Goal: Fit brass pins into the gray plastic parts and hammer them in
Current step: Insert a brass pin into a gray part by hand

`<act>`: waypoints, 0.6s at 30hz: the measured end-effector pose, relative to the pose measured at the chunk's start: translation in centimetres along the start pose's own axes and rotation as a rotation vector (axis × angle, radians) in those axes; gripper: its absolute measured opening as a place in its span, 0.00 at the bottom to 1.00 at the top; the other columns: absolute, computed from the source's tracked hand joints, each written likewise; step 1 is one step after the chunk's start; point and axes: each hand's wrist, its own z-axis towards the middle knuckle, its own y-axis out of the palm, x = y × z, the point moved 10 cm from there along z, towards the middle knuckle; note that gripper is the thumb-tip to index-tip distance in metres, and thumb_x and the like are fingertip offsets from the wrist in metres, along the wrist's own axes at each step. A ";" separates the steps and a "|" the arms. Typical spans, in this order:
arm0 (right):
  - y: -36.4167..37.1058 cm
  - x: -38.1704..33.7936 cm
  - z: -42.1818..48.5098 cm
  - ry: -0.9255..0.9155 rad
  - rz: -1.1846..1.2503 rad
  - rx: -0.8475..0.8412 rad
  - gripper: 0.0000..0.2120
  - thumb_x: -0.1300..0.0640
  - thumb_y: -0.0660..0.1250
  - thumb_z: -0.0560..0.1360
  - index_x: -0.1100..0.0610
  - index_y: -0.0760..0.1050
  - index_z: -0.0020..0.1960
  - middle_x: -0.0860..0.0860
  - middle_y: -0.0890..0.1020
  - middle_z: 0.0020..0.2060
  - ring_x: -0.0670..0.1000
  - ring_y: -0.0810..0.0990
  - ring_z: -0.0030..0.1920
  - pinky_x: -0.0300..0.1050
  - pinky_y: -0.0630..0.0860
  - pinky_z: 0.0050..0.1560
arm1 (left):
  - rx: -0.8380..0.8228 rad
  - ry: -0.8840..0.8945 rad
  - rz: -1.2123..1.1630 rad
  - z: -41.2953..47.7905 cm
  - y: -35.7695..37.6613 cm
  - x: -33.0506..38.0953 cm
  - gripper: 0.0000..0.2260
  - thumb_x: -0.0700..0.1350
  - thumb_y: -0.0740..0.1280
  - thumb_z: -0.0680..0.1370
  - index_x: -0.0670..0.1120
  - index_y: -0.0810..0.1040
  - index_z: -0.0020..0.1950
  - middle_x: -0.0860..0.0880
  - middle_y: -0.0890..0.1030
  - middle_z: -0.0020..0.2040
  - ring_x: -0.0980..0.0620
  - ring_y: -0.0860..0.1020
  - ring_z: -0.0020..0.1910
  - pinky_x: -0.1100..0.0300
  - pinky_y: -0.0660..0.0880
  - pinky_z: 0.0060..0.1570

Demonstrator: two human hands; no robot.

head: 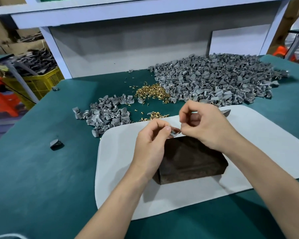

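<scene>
Both forearms cross the white mat (121,169) and its dark block (190,159), likely my anvil. Above the block's far edge my left hand (151,142) pinches a gray plastic part (173,133) steady so my right hand (204,125), fingertips pinched, can feed what looks like a brass pin (179,130).

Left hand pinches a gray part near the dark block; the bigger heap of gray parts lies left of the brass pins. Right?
No. The head view shows the bigger heap right of the brass pins; the left hand does pinch a gray part near the dark block.
</scene>
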 end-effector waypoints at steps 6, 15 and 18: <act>-0.2 -1.1 -0.2 -0.082 -0.150 0.041 0.11 0.68 0.69 0.66 0.54 0.72 0.38 0.46 0.77 0.31 0.47 0.74 0.30 0.36 0.71 0.32 | 0.011 0.039 0.009 -0.1 0.0 0.4 0.11 0.33 0.61 0.78 0.44 0.76 0.39 0.54 0.78 0.34 0.58 0.76 0.37 0.69 0.72 0.43; 0.2 -1.6 -0.3 -0.105 -0.110 -0.034 0.11 0.71 0.69 0.67 0.57 0.73 0.40 0.51 0.78 0.33 0.54 0.77 0.33 0.51 0.77 0.39 | 0.050 -0.047 -0.028 -0.1 -0.3 -0.3 0.10 0.34 0.62 0.78 0.45 0.76 0.39 0.48 0.78 0.37 0.54 0.75 0.39 0.64 0.72 0.45; 0.4 -2.0 -0.5 -0.137 -0.139 -0.049 0.10 0.72 0.68 0.67 0.58 0.74 0.40 0.50 0.78 0.33 0.53 0.76 0.33 0.52 0.77 0.40 | 0.031 -0.041 -0.027 -0.1 -0.2 -0.2 0.09 0.35 0.62 0.78 0.44 0.75 0.40 0.46 0.78 0.38 0.52 0.76 0.40 0.61 0.72 0.46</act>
